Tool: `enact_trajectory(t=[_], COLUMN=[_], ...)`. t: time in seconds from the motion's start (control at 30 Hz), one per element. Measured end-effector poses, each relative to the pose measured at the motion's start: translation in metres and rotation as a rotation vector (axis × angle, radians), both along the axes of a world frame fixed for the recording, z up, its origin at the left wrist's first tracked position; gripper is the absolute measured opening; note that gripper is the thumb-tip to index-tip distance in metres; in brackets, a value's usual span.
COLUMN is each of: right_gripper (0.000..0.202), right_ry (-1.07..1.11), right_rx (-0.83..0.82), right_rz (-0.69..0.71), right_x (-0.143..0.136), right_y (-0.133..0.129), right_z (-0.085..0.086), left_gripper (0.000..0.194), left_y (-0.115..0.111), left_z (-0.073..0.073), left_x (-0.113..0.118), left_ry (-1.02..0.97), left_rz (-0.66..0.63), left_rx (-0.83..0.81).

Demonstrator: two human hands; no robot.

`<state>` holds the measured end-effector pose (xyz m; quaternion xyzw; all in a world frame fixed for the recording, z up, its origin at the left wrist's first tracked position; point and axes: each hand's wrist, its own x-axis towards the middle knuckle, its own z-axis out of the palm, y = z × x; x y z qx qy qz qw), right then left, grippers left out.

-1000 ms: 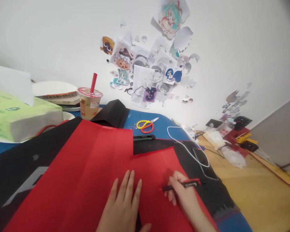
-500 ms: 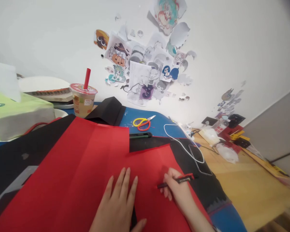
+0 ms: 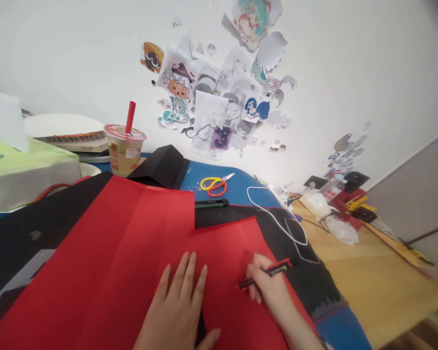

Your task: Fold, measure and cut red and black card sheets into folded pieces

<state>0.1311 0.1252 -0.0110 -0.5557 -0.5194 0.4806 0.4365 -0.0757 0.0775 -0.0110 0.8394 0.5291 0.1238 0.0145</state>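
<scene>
Large red paper (image 3: pixel 131 243) with fold lines covers the middle of the table, over black sheets. My left hand (image 3: pixel 180 301) lies flat on it at the lower centre, fingers spread, across the gap between two red parts. To its right my right hand (image 3: pixel 264 279) holds a black and red pen (image 3: pixel 280 267) like a writing tool, the tip pointing left, at or just above the red paper. A dark utility knife (image 3: pixel 212 203) lies beyond the paper's edge, and scissors (image 3: pixel 216 185) with yellow and red handles lie behind it.
A phone (image 3: pixel 302 243) with a white cable (image 3: pixel 266 210) lies at right on a black mat. A lidded cup (image 3: pixel 124 150) with a red straw, a green tissue box (image 3: pixel 32 170) and folded black paper (image 3: pixel 159 167) stand at the back left. Plastic bags (image 3: pixel 341 230) lie on the wooden table.
The pen tip has shifted slightly right in my right hand. My left hand stays flat on the red paper. The whole view has shifted very slightly.
</scene>
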Motion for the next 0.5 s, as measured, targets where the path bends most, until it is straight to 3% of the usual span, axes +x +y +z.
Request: enact_trajectory(t=[0.5], right_gripper=[0.036], right_ry=[0.041], right_rx=[-0.016], right_rz=[-0.005], right_x=[-0.0001], right_y=[0.0], right_z=[-0.0013], left_gripper=[0.07], left_y=[-0.0036], left_z=[-0.0059], left_x=[-0.0032], left_ry=[0.006], left_rz=[-0.008], left_rx=[0.068])
